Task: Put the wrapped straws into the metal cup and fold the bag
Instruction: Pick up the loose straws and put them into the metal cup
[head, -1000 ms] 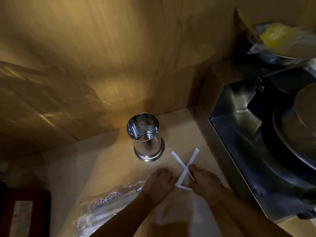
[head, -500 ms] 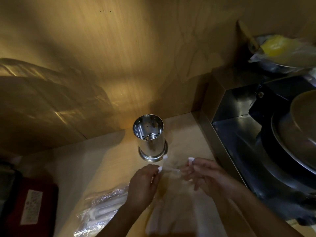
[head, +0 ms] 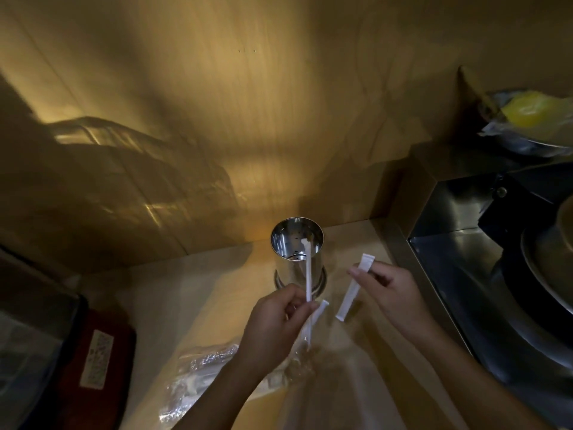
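A shiny metal cup (head: 297,243) stands upright at the back of the wooden counter. My left hand (head: 274,327) pinches a thin white wrapped straw (head: 308,274) that points up in front of the cup's mouth; a second white straw end (head: 319,311) shows by its fingers. My right hand (head: 393,290) holds another wrapped straw (head: 353,288) near its top, hanging down to the right of the cup. A clear plastic bag (head: 198,373) lies crumpled on the counter below my left arm.
A steel sink unit (head: 459,274) with dark pans borders the counter on the right. A bowl with something yellow (head: 533,110) sits on the ledge above it. A red box with a label (head: 96,358) lies at the lower left. Wooden walls close the corner.
Both hands have lifted off the counter, each taking a straw from the crossed pair. The left hand's straw now stands up in front of the cup.
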A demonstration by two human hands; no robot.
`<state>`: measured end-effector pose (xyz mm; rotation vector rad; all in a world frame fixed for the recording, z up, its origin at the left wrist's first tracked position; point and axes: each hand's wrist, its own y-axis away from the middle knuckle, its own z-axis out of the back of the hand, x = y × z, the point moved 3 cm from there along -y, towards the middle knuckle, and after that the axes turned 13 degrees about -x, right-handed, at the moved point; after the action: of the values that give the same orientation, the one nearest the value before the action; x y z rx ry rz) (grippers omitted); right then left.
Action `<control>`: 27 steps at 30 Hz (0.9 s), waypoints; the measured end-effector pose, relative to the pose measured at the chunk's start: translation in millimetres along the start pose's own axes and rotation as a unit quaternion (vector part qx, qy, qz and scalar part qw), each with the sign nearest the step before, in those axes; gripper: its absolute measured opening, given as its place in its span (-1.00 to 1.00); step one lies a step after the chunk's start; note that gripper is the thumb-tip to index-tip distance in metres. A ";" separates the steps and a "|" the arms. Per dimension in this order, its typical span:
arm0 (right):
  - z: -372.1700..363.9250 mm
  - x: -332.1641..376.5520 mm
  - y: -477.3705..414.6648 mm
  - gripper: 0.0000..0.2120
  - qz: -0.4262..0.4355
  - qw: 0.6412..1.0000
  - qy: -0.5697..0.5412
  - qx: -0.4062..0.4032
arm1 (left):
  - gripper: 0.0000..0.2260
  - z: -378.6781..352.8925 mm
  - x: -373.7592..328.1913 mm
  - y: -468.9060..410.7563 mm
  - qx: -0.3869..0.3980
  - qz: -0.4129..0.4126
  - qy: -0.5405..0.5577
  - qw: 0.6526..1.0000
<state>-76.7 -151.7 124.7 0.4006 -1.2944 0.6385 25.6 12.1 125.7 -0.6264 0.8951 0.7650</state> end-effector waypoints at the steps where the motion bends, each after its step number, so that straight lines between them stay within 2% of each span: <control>1: -2.3 6.4 -2.8 -0.75 0.008 1.000 0.006 -0.006 | -0.83 4.4 -7.5 -3.9 -0.007 -0.013 0.010 1.000; 5: -11.5 38.1 -20.9 -0.74 0.055 0.997 0.012 -0.057 | -0.79 25.8 -37.1 -37.0 -0.098 -0.061 0.036 0.993; 7: -18.1 56.0 -31.9 -0.80 0.102 0.991 0.012 -0.091 | -0.90 35.0 -43.7 -60.1 -0.156 -0.051 0.056 0.985; 8: -22.7 62.6 -37.6 -0.83 0.123 0.987 0.017 -0.103 | -0.95 38.4 -44.9 -71.4 -0.179 -0.046 0.045 0.982; 10: -34.1 69.1 -49.0 -0.83 0.152 0.982 0.031 -0.108 | -0.93 39.5 -43.1 -90.5 -0.202 -0.042 -0.001 0.978; 13: -53.6 61.2 -65.4 -0.80 0.170 0.977 0.103 -0.081 | -0.92 31.1 -31.8 -105.6 -0.185 -0.031 -0.107 0.976; 16: -69.1 40.1 -78.1 -0.80 0.140 0.963 0.228 -0.022 | -0.89 18.5 -8.1 -110.7 -0.097 0.015 -0.200 0.975; 19: -71.6 24.7 -79.6 -0.87 0.101 0.959 0.264 0.003 | -0.80 12.7 10.9 -108.9 -0.022 0.075 -0.222 0.972; 22: -62.5 16.6 -73.3 -0.94 0.110 0.962 0.246 -0.040 | -0.82 17.8 14.9 -101.0 -0.080 0.047 -0.205 0.974; 24: -54.4 9.3 -64.7 -0.91 0.113 0.962 0.236 -0.075 | -0.84 22.5 17.3 -91.7 -0.129 0.027 -0.176 0.975; 27: -46.9 -9.8 -45.9 -0.93 0.084 0.970 0.209 -0.097 | -0.85 20.5 31.6 -69.7 -0.142 0.015 -0.167 0.975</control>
<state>-13.2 -160.3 107.3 -0.0099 -0.9795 0.6877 103.2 -2.9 119.8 -0.7094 0.4895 1.0028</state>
